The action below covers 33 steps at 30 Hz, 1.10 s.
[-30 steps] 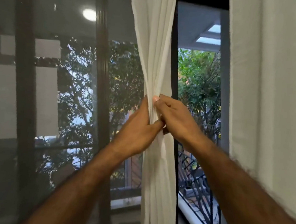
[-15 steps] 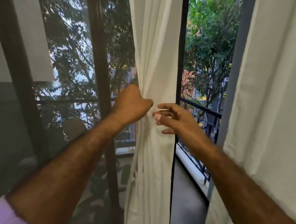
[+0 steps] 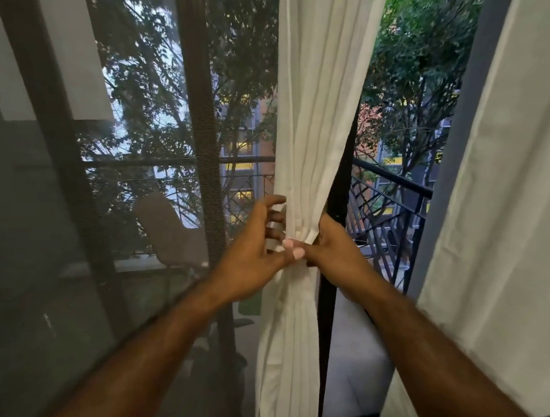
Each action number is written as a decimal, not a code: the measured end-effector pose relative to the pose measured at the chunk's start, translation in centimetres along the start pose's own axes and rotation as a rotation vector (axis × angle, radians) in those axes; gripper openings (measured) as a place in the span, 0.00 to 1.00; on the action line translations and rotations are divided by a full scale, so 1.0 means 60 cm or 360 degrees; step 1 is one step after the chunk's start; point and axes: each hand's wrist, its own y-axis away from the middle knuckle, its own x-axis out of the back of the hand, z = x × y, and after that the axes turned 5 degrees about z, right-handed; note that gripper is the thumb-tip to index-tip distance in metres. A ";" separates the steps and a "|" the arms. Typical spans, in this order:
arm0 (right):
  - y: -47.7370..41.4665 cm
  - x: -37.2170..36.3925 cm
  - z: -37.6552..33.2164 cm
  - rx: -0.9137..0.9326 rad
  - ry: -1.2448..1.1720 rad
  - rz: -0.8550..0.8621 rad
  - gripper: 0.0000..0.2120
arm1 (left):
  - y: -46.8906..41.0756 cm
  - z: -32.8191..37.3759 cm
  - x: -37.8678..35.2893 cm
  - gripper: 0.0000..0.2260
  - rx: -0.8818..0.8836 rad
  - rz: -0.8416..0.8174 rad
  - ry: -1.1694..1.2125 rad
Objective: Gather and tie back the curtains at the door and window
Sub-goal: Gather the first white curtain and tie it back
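On the left we see a dark mesh screen panel [image 3: 130, 204], crossed by 1 dark vertical metal frame post [image 3: 204, 131], and behind it a grey slanted chair [image 3: 171, 233]. On the right we look out at a black metal balcony railing with diagonal bars [image 3: 389, 213], green leafy trees [image 3: 421, 55] and a brick building with yellow lit windows [image 3: 247, 147]. A grey balcony floor [image 3: 354, 360] lies below.

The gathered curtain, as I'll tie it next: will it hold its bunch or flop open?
Likely floppy: the gathered curtain pinches into narrow folds where the right hand grips it. Probably light, since it hangs in thin soft pleats. Released, it would likely spread open.
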 end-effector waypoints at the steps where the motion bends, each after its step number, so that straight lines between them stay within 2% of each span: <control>1: 0.002 -0.003 0.005 -0.0055 -0.0054 -0.0019 0.24 | 0.016 -0.016 -0.004 0.40 -0.0002 -0.0039 0.0000; 3: 0.003 -0.008 0.008 -0.0114 -0.0068 0.0041 0.20 | 0.047 -0.051 -0.014 0.51 -0.0069 -0.0085 -0.0165; 5: 0.003 -0.012 0.007 -0.0110 -0.0017 0.0140 0.18 | 0.073 -0.082 -0.019 0.53 -0.0189 -0.0052 -0.0384; 9: 0.003 -0.020 0.002 -0.0117 0.0023 0.0196 0.16 | 0.086 -0.110 -0.009 0.42 -0.0393 -0.0051 -0.0519; 12: 0.002 -0.018 0.005 -0.0135 -0.0027 0.0185 0.17 | 0.083 -0.106 -0.005 0.28 -0.0537 -0.0100 -0.0836; 15: 0.000 -0.016 0.010 -0.0149 -0.0126 0.0134 0.14 | 0.081 -0.101 -0.006 0.19 -0.0686 -0.0076 -0.1128; 17: 0.000 -0.014 0.012 -0.0180 -0.0213 0.0108 0.10 | 0.080 -0.094 -0.008 0.15 -0.0512 -0.0008 -0.1144; 19: 0.001 -0.013 0.013 -0.0200 -0.0263 0.0104 0.09 | 0.078 -0.086 -0.009 0.24 -0.0117 0.0043 -0.1087; 20: 0.002 -0.013 0.014 -0.0204 -0.0264 0.0105 0.09 | 0.077 -0.086 -0.009 0.24 0.0015 0.0033 -0.1023; 22: 0.002 -0.012 0.014 -0.0211 -0.0257 0.0105 0.09 | 0.079 -0.085 -0.004 0.13 0.0089 0.0064 -0.0806; 24: 0.002 -0.012 0.013 -0.0217 -0.0272 0.0105 0.08 | 0.083 -0.086 0.005 0.06 -0.0023 0.0071 -0.0774; 27: 0.002 -0.013 0.012 -0.0236 -0.0272 0.0125 0.08 | 0.084 -0.102 0.015 0.15 -0.0263 -0.0123 -0.0775; 30: 0.001 -0.015 0.011 -0.0254 -0.0280 0.0147 0.11 | 0.079 -0.111 0.001 0.26 -0.0329 -0.0182 -0.1104; 33: 0.000 -0.015 0.013 -0.0272 -0.0293 0.0130 0.08 | 0.077 -0.109 -0.001 0.19 -0.0463 -0.0058 -0.1199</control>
